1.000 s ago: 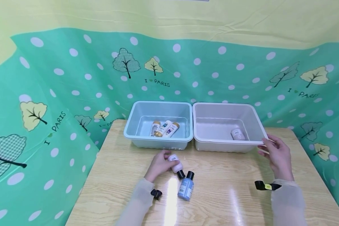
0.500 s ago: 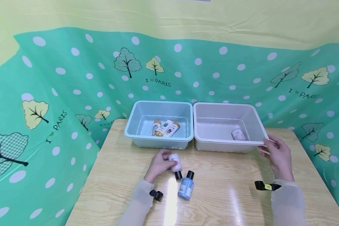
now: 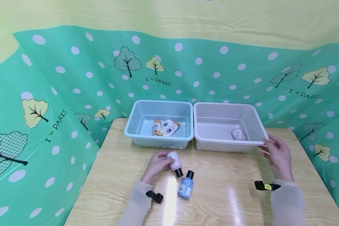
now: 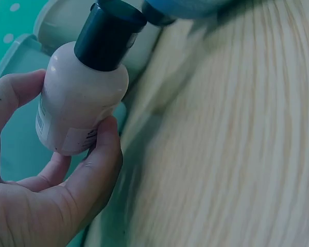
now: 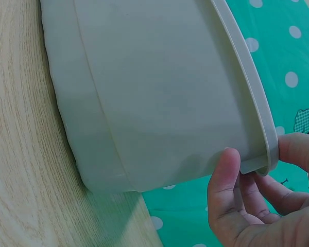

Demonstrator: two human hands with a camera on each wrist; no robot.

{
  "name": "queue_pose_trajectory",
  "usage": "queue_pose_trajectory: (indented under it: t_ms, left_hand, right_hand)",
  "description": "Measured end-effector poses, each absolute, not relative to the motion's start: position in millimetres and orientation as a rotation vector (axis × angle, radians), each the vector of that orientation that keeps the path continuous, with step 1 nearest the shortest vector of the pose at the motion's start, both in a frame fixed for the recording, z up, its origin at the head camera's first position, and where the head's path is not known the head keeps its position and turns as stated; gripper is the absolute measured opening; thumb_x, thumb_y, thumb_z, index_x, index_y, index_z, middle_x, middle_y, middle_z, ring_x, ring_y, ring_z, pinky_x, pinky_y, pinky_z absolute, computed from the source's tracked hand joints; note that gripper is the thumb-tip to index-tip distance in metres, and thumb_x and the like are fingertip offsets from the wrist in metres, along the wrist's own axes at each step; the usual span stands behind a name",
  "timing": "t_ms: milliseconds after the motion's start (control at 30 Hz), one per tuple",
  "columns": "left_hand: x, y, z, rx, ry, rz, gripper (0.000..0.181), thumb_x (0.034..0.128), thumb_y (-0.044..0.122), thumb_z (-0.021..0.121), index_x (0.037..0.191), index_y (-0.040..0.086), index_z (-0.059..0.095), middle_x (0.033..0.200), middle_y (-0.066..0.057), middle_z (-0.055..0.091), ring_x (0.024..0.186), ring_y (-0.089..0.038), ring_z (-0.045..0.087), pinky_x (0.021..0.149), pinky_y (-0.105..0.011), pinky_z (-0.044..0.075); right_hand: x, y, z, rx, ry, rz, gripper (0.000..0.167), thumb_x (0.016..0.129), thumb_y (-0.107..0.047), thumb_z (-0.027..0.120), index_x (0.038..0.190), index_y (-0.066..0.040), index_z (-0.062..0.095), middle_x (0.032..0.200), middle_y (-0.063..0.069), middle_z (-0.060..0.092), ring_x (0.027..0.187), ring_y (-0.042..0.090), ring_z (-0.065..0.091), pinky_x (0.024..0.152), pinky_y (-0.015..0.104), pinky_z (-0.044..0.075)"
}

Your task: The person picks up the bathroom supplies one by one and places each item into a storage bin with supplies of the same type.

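Note:
My left hand [image 3: 157, 164] pinches a small pale pink bottle [image 3: 174, 160] with a black cap, its cap end pointing down and toward me. In the left wrist view, thumb and fingers press the sides of the bottle [image 4: 80, 105]. A blue bottle [image 3: 185, 187] with a black cap lies on the table just below it. My right hand [image 3: 278, 157] grips the front right corner of the grey bin [image 3: 226, 141]. In the right wrist view, the fingers pinch the rim of the bin [image 5: 242, 56]. A pale jar-like container [image 3: 238, 134] lies inside that bin.
Left of the grey bin stands a light blue bin [image 3: 158, 138]. Several white tubes [image 3: 172, 129] with gold caps lie in it. Both bins stand at the back of the wooden table [image 3: 214, 188], before a green dotted cloth [image 3: 192, 72].
The left hand has turned the pink bottle and moved it slightly, and its cap now sits a little farther from the blue bottle. My right hand stays on the bin's corner.

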State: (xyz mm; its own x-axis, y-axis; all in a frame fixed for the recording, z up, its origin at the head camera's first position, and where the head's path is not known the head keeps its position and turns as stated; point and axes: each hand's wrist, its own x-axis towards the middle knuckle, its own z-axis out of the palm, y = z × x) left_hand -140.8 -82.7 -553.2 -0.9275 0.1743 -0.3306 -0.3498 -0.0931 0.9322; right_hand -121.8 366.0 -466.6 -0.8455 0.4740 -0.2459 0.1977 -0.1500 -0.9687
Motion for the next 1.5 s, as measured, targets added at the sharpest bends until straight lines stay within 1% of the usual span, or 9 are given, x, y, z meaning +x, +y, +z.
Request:
queue_pose_trajectory:
  t_ms: [200,367,467,633,867,1067,1233,1333,1500]
  left_hand:
    - [-134,-75,-534,-0.101,1.685,2.170,0.050,0.0831,-0.003,0.074,0.128,-0.012,0.052,0.110,-0.023,0.067,0.093,-0.033,0.070,0.084,-0.044,0.058]
    - [-129,-64,-508,-0.018,1.582,2.214,0.051,0.0837,-0.004,0.073,0.130,-0.010,0.052,0.111,-0.022,0.066,0.093,-0.030,0.069,0.085,-0.042,0.058]
    - [-128,-56,-489,0.056,1.532,2.221,0.052,0.0847,-0.004,0.071,0.132,-0.009,0.049,0.114,-0.022,0.064,0.097,-0.029,0.068,0.088,-0.043,0.057]
    - [-137,-38,-459,0.163,1.523,2.173,0.052,0.0855,-0.004,0.071,0.133,-0.008,0.050,0.117,-0.023,0.064,0.100,-0.030,0.067,0.089,-0.044,0.056]
    - [-159,-16,-427,0.217,1.547,2.112,0.050,0.0854,-0.006,0.071,0.132,-0.006,0.053,0.119,-0.024,0.065,0.103,-0.035,0.067,0.090,-0.043,0.056]
    - [-188,6,-403,0.193,1.594,2.084,0.051,0.0848,-0.005,0.074,0.131,-0.004,0.054,0.116,-0.021,0.066,0.100,-0.034,0.069,0.087,-0.039,0.057]
    - [-217,28,-392,0.174,1.631,2.081,0.046,0.0840,0.000,0.078,0.125,-0.001,0.058,0.112,-0.018,0.066,0.096,-0.031,0.070,0.084,-0.036,0.058]
    - [-236,42,-387,0.145,1.638,2.087,0.043,0.0833,0.001,0.079,0.121,-0.001,0.060,0.108,-0.017,0.067,0.093,-0.031,0.071,0.082,-0.035,0.058]
    - [-265,62,-378,0.122,1.708,2.050,0.044,0.0819,0.002,0.081,0.120,-0.002,0.060,0.104,-0.018,0.068,0.090,-0.029,0.072,0.078,-0.035,0.060]
  right_hand:
    - [-122,366,-467,-0.774,-1.909,2.111,0.060,0.094,-0.030,0.071,0.147,-0.011,0.049,0.113,0.000,0.056,0.083,0.012,0.068,0.065,0.027,0.060]
    - [-122,366,-467,-0.789,-1.929,2.101,0.062,0.094,-0.032,0.071,0.148,-0.012,0.048,0.114,-0.001,0.056,0.085,0.012,0.067,0.066,0.027,0.060]
    - [-122,365,-467,-0.795,-1.938,2.097,0.061,0.094,-0.032,0.071,0.147,-0.013,0.048,0.114,-0.001,0.056,0.087,0.013,0.067,0.066,0.026,0.059]
    - [-122,366,-466,-0.804,-1.941,2.097,0.061,0.094,-0.032,0.071,0.147,-0.013,0.049,0.114,-0.003,0.055,0.089,0.013,0.067,0.066,0.026,0.059]
    - [-121,366,-466,-0.784,-1.905,2.131,0.059,0.093,-0.029,0.073,0.145,-0.011,0.051,0.114,0.000,0.056,0.085,0.012,0.068,0.067,0.027,0.060]
    - [-122,368,-466,-0.775,-1.909,2.123,0.059,0.093,-0.030,0.073,0.145,-0.012,0.051,0.114,0.000,0.057,0.087,0.014,0.068,0.067,0.027,0.060]
    - [-121,370,-465,-0.758,-1.921,2.112,0.059,0.093,-0.031,0.073,0.144,-0.012,0.051,0.114,-0.001,0.057,0.092,0.018,0.068,0.067,0.027,0.059]
    - [-120,370,-466,-0.731,-1.896,2.136,0.056,0.093,-0.028,0.074,0.142,-0.011,0.053,0.113,0.000,0.057,0.089,0.016,0.069,0.066,0.027,0.060]
    - [-120,369,-466,-0.700,-1.892,2.150,0.055,0.094,-0.027,0.073,0.141,-0.010,0.052,0.113,0.001,0.058,0.087,0.014,0.069,0.067,0.027,0.060]
